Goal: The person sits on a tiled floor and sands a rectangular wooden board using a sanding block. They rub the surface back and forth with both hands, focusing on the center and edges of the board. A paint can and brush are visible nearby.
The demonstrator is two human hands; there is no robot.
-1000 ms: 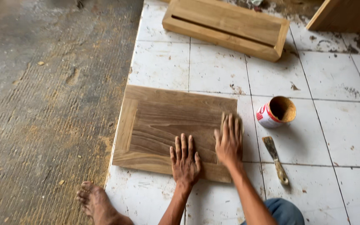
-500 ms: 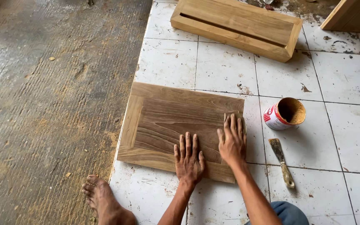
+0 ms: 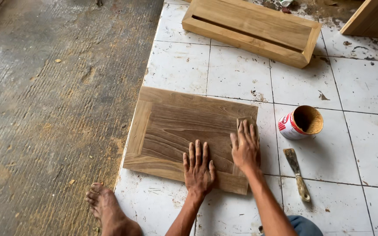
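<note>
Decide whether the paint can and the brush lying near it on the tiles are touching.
Apart. The head view shows bare white tile between the paint can and the brush, whose bristle end stops just below the can.

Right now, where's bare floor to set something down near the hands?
Bare tiles lie between the wooden panel and the slotted frame, and right of the can. Crowded: the strip holding can and brush beside the right hand.

A floor of square white ceramic tiles (image 3: 364,83), stained and scuffed with dark grout lines, fills the right side. To the left runs rough grey concrete flooring (image 3: 44,109) dusted with yellowish sawdust. Even daylight, soft shadows.
</note>
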